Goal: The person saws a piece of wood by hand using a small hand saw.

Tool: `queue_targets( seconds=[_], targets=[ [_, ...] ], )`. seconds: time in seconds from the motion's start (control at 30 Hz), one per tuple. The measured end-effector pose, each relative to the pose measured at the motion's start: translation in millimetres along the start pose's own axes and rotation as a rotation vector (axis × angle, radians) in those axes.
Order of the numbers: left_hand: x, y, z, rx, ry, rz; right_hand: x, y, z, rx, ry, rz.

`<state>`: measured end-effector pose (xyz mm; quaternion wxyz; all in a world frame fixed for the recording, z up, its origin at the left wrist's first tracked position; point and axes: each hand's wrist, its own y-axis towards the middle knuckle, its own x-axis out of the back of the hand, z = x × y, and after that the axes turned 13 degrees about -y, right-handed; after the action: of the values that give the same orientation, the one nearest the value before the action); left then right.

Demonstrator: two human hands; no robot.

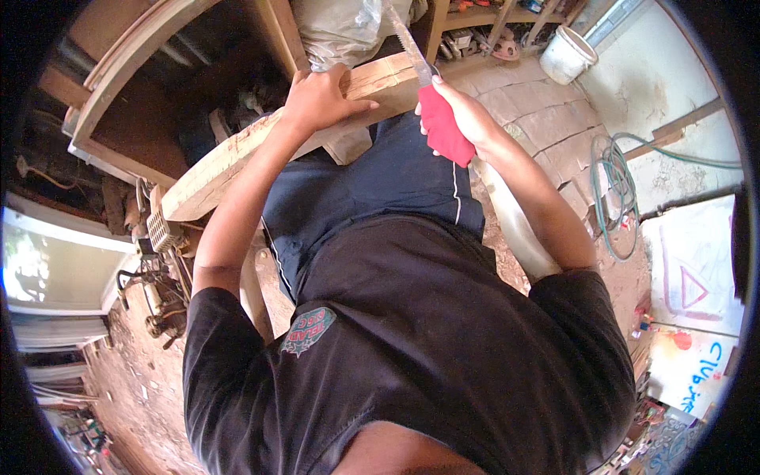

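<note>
A long pale wooden beam [229,158] lies slantwise across the space in front of my legs. My left hand [321,99] presses down on it and grips it, the fingers curled over its far edge and the thumb stretched along the top. In my right hand [467,119] is a handsaw [409,43], its handle wrapped in red cloth. The narrow blade points up and away, its toothed edge facing left. It passes close by the beam's right end; whether it touches the wood I cannot tell.
Behind the beam stand wooden shelves [475,17] and a crumpled plastic sheet [336,39]. A white bucket [566,55] sits far right, above a coiled green hose [621,186]. A machine with metal parts [162,305] stands left on the dirt floor. Painted boards [693,269] lean at right.
</note>
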<state>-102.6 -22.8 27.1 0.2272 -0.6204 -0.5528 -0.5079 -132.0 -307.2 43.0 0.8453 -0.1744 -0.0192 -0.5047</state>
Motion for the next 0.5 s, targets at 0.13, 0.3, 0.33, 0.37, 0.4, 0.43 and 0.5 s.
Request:
queue_targets(
  seconds=[0.13,0.3,0.33,0.37,0.4,0.43,0.5],
  targets=[
    [4,-2,-5,0.000,0.020,-0.021,3,1,2,-0.006,0.035,-0.028],
    [21,0,-7,0.012,0.010,-0.059,12,-4,10,0.064,0.049,-0.029],
    [21,1,-6,-0.010,0.019,-0.113,14,-4,10,0.060,0.056,-0.029],
    [23,0,-5,-0.010,-0.006,-0.136,16,-3,11,0.044,0.057,-0.032],
    [24,-1,-5,-0.003,-0.005,-0.133,18,-2,12,0.028,0.057,-0.032],
    [25,-1,-5,0.022,-0.003,-0.112,19,-3,14,0.008,0.097,-0.003],
    [25,-1,-2,0.069,-0.001,-0.104,11,-2,12,0.016,0.054,-0.027]
  ],
)
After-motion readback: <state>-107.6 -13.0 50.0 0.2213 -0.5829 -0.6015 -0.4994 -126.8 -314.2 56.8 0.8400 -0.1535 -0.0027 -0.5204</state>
